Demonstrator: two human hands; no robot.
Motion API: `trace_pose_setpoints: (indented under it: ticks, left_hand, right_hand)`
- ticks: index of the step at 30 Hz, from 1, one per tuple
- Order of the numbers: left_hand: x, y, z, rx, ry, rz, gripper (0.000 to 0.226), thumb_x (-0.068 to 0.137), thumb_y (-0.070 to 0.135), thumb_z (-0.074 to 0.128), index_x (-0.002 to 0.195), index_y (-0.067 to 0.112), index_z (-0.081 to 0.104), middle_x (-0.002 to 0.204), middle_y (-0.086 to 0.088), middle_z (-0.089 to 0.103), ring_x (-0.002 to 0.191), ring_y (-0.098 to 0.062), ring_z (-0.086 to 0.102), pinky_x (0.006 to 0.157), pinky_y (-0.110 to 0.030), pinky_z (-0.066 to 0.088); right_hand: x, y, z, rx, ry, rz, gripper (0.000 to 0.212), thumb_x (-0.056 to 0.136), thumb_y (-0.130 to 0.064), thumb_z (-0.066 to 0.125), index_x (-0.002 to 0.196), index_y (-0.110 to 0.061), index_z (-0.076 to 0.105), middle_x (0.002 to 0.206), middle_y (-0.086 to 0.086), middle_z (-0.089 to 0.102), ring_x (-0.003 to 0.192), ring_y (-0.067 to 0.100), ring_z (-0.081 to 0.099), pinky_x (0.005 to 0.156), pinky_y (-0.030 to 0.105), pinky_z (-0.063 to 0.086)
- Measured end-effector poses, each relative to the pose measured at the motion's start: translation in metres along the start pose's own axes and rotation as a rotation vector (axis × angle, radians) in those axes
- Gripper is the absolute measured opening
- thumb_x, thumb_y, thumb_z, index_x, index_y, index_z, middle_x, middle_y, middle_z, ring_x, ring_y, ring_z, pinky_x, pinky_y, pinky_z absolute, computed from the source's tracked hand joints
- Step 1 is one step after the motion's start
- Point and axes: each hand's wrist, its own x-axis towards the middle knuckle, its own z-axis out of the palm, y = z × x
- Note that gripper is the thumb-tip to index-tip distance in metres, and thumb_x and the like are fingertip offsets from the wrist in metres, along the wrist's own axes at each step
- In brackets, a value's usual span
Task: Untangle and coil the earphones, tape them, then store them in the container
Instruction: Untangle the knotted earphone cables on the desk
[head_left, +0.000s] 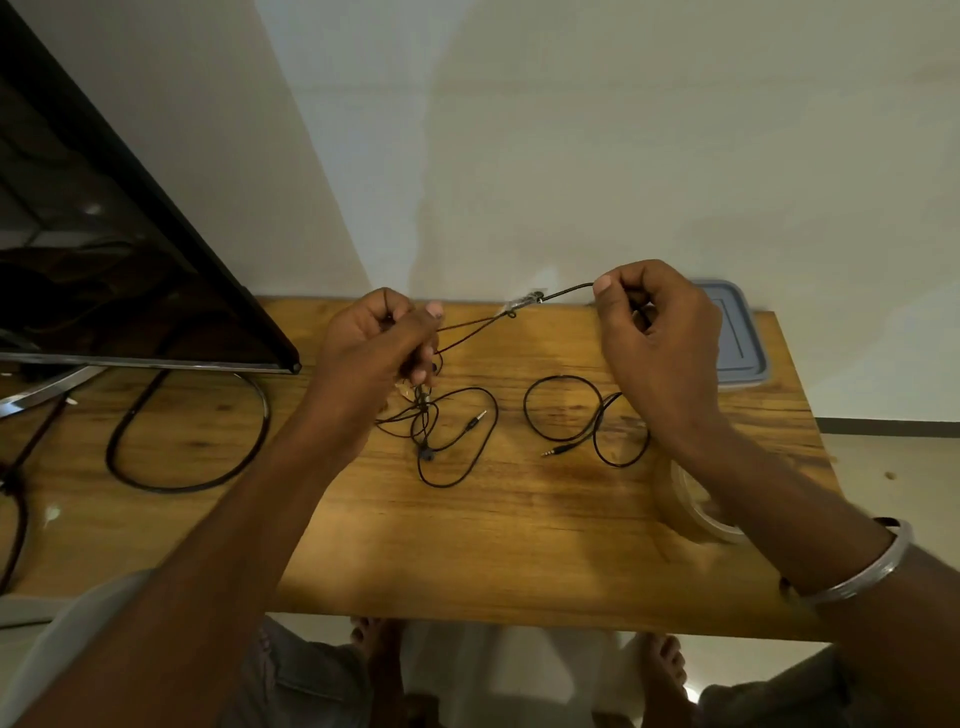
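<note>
Untangling step in hand: the left hand (384, 343) curls round the earphones (467, 323) cable, and the right hand (660, 332) pinches it by thumb and finger, stretched taut above the table (519, 545). Knotted loops, apparently, lie beneath. Next, tease those free gently. The container (743, 338) sits far right.

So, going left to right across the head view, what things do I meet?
Dark screen → thick black cable loop → left hand → taut earphone cable → right hand → grey container.
</note>
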Motion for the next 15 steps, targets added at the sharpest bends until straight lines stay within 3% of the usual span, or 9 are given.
trace_pose_setpoints:
  ticks: [3,10,13,15]
  left_hand:
    - [0.002,-0.005,-0.003,0.143,0.102,0.024,0.028,0.091,0.016,0.069,0.073,0.019,0.047,0.056,0.004,0.048,0.045,-0.013,0.041,0.056,-0.035,0.044]
    - [0.010,-0.009,-0.023,0.037,0.209,-0.113,0.021,0.085,0.007,0.073,0.082,0.018,0.057,0.065,0.006,0.052,0.042,-0.003,0.036,0.042,-0.022,0.034]
    - [0.013,-0.011,-0.028,0.057,0.266,-0.112,0.017,0.086,0.008,0.073,0.085,0.020,0.060,0.077,0.003,0.057,0.048,-0.002,0.041,0.047,-0.023,0.037]
    - [0.015,-0.016,-0.030,0.212,0.370,-0.057,0.012,0.087,0.015,0.072,0.090,0.023,0.063,0.087,0.005,0.061,0.061,-0.002,0.049,0.061,-0.028,0.043]
  right_hand:
    - [0.002,0.001,-0.001,0.003,0.013,0.012,0.015,0.099,-0.030,0.060,0.095,-0.019,0.069,0.079,-0.006,0.067,0.072,0.014,0.060,0.061,0.028,0.049]
    - [0.012,0.008,-0.007,0.007,0.085,0.055,0.017,0.099,-0.032,0.060,0.093,-0.018,0.069,0.074,-0.010,0.063,0.065,0.002,0.055,0.059,0.014,0.042]
    - [0.012,0.009,-0.008,-0.003,0.122,0.065,0.020,0.099,-0.032,0.059,0.094,-0.016,0.070,0.074,-0.013,0.062,0.066,0.001,0.055,0.060,0.013,0.042]
    - [0.012,0.008,-0.009,-0.002,0.152,0.068,0.019,0.099,-0.033,0.059,0.094,-0.017,0.069,0.074,-0.013,0.063,0.068,0.002,0.057,0.061,0.015,0.044]
